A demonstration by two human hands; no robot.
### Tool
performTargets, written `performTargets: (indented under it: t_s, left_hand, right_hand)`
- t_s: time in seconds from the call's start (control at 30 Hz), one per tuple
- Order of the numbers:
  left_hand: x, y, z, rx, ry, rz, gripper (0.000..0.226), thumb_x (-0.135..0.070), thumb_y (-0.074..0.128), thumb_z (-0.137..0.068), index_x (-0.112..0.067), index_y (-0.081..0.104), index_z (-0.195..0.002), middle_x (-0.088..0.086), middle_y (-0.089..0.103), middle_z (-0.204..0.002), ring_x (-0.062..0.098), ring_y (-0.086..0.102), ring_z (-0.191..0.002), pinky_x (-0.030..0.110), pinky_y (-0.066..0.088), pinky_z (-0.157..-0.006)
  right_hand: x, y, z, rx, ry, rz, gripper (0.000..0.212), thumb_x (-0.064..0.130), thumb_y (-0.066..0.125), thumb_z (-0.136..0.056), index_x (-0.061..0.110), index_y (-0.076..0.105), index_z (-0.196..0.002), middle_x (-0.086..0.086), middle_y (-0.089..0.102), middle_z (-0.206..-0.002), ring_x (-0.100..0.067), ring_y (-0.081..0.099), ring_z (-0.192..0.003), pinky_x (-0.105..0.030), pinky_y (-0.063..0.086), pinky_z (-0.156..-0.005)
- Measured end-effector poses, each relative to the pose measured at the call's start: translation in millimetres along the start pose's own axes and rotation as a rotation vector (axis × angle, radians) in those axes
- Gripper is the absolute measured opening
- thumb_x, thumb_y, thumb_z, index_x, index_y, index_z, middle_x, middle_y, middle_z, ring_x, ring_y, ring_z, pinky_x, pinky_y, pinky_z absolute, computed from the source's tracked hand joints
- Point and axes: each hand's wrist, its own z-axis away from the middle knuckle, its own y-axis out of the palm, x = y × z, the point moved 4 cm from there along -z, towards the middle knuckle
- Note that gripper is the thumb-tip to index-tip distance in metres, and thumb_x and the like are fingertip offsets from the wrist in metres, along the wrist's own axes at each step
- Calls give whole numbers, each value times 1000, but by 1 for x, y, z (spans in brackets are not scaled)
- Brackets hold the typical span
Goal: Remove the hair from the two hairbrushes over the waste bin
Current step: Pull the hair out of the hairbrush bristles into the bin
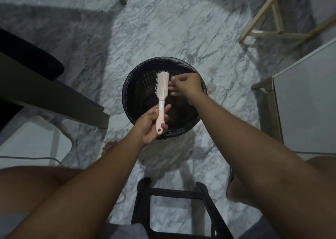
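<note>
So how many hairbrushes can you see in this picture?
1. The pale pink plastic hairbrush is held by its handle in the left hand, over the round black mesh waste bin. A second brush may be out of view.

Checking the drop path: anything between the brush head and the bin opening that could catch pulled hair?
Nothing visible. The left hand holds the hairbrush by its handle above the open waste bin, which has no lid on it. The right hand is beside the brush's head, not under it.
</note>
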Motion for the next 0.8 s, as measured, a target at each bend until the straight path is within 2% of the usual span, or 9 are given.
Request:
performTargets:
  t_s: [0.07, 0.13, 0.3, 0.4, 0.5, 0.57, 0.6, 0.7, 0.8]
  left_hand:
    - [0, 1, 0, 4, -1, -7, 41, -13, 34, -105, -14, 45, -144, 4, 69, -121, 11, 58, -72, 21, 42, -50]
    - [-1, 3, 1, 12, -2, -8, 41, -13, 34, -105, -16, 45, -144, 3, 69, -121, 11, 57, -72, 21, 41, -51]
    - [-4, 7, 4, -2, 14, -36, 42, -12, 35, -105, -14, 44, -145, 4, 68, -121, 12, 57, -71, 21, 41, -50]
    - [-6, 11, 8, -27, 36, -29, 41, -10, 36, -104, -12, 46, -144, 5, 67, -124, 13, 61, -71, 21, 42, -48]
    - [-10, 15, 13, -35, 40, -34, 39, -11, 37, -104, -13, 48, -141, 6, 65, -124, 13, 60, -70, 20, 42, -47]
    - [-12, 19, 16, -34, 13, -44, 34, -16, 37, -104, -14, 51, -136, 7, 64, -121, 12, 54, -68, 19, 40, -45]
    - [-12, 20, 16, -39, 5, -60, 31, -18, 38, -104, -14, 52, -132, 7, 64, -120, 12, 52, -68, 18, 39, -44]
    - [-14, 21, 15, -77, 27, -147, 33, -12, 36, -104, -18, 53, -132, 5, 65, -121, 14, 57, -74, 19, 42, -45]
    - [-12, 22, 9, -147, -11, -264, 35, -15, 35, -105, -18, 51, -136, -1, 66, -125, 14, 64, -90, 27, 45, -59]
  right_hand:
    - [-1, 1, 4, 47, -14, -45, 27, 11, 73, -88, -2, 63, -110, -13, 72, -95, -20, 73, -82, -30, 63, -64]
    - [-2, 2, 5, 94, -22, -13, 40, 8, 79, -80, -5, 63, -114, -13, 71, -96, -17, 72, -80, -27, 62, -64]
    - [-1, -3, -1, 5, -33, 59, 9, 4, 66, -91, -3, 70, -96, -18, 72, -89, -22, 73, -76, -26, 62, -65]
    - [-12, -6, 0, -57, 44, 28, 14, 5, 53, -99, -3, 63, -104, -13, 70, -88, -20, 71, -70, -28, 63, -65]
    - [-25, -11, 3, -93, 40, 217, 28, 8, 54, -95, -1, 62, -120, -14, 70, -109, -26, 71, -92, -43, 60, -84]
    - [-17, -16, 9, -116, -39, 382, 35, 14, 54, -94, 2, 63, -125, -14, 68, -122, -28, 64, -112, -37, 50, -101]
    - [-11, -16, 13, -118, -77, 444, 35, 17, 52, -96, 1, 63, -126, -15, 66, -125, -29, 61, -118, -31, 45, -103]
    - [-1, -14, 20, -104, -148, 533, 46, 28, 48, -100, 3, 53, -138, -15, 57, -139, -29, 49, -133, -31, 35, -110]
    - [-8, -6, 21, -35, -188, 572, 58, 38, 46, -100, 4, 41, -147, -17, 49, -146, -31, 43, -138, -33, 33, -113]
